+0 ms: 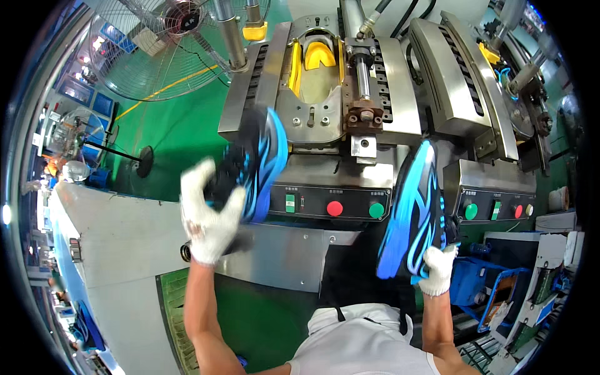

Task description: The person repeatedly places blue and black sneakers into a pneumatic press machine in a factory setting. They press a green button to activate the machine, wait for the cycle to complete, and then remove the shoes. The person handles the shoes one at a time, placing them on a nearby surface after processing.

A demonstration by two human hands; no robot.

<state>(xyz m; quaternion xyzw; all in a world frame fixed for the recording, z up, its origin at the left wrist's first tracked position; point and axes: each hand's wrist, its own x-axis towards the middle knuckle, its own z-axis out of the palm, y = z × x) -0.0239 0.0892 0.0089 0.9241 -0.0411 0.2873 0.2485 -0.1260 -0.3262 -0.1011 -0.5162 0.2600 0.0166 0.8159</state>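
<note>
Grip bent around the dark upper, the left hand [212,219] holds a black-and-blue shoe [270,164], slightly blurred, in front of the left side of a metal machine [312,170] with a yellow pad [320,56] at its far end. To the right, the other shoe [412,212] stands tilted, sole facing left, its near end in the closed grip of the right hand [439,272], near a second machine [453,87]; a fan [182,20] is far left.
</note>
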